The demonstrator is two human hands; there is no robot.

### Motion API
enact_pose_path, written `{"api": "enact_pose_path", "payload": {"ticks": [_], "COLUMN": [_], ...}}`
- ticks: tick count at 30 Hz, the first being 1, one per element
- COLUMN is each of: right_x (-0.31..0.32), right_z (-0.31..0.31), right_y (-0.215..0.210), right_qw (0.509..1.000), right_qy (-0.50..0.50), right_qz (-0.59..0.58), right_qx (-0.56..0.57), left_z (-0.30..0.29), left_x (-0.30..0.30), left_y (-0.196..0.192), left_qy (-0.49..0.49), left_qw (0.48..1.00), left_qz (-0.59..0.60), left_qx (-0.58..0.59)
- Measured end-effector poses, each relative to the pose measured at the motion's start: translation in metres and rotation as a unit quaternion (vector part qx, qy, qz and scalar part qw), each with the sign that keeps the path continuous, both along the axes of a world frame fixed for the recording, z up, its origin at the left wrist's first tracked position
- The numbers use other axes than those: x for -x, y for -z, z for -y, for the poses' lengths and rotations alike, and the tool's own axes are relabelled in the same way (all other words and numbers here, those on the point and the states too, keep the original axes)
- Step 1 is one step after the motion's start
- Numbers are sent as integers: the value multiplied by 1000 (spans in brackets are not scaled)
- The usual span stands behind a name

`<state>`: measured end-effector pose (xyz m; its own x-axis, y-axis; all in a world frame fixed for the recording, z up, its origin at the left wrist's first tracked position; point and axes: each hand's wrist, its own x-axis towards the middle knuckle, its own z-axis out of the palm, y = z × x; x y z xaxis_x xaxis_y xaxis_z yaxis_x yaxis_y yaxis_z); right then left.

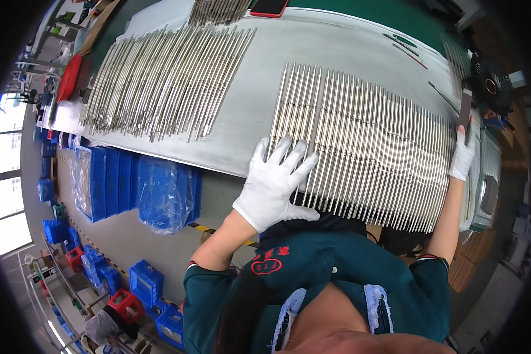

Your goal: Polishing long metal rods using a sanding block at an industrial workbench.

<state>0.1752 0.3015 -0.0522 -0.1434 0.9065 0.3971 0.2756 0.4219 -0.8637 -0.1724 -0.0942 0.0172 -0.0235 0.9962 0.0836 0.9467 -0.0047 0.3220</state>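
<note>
A row of thin metal rods (371, 141) lies side by side on the pale tabletop in front of me, their near ends reaching over the table edge. My left hand (277, 183), in a white glove, is spread over the near left end of this row, fingers apart and resting on the rods. At the row's right end my right hand (463, 158), gloved with bare fingertips showing, is closed round a flat grey-brown bar (466, 109) that points away from me.
More metal rods (165, 82) lie loosely at the left, with another bundle (218, 10) behind. A red-edged phone (269, 7), thin tools (406, 50) and a black fan (489, 85) are at the far side. Blue crates (112, 183) stand below the table; another person (103, 324) is at lower left.
</note>
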Motion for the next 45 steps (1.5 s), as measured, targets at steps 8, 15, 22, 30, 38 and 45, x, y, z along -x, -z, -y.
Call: {"api": "enact_pose_path", "payload": {"ticks": [8, 15, 22, 30, 38, 45], "right_x": [-3, -4, -4, -4, -5, -6], "right_z": [-2, -5, -4, -6, -8, -11], "right_y": [5, 6, 5, 6, 7, 5], "right_qw": [999, 999, 998, 997, 996, 994], "right_qy": [-5, -11, -15, -19, -22, -24], "right_qz": [-3, -5, -4, -6, -6, -1], "right_qx": [32, 51, 61, 73, 89, 104], "left_z": [21, 11, -1, 17, 29, 13], "left_x": [22, 11, -6, 13, 25, 7], "left_y": [-5, 0, 2, -2, -3, 3], "left_qy": [-54, -2, 26, -21, -63, 6], "left_qw": [998, 1000, 999, 1000, 998, 1000], "left_qz": [-23, 9, 38, -17, -27, 20], "left_qx": [30, 12, -11, 6, -1, -12]}}
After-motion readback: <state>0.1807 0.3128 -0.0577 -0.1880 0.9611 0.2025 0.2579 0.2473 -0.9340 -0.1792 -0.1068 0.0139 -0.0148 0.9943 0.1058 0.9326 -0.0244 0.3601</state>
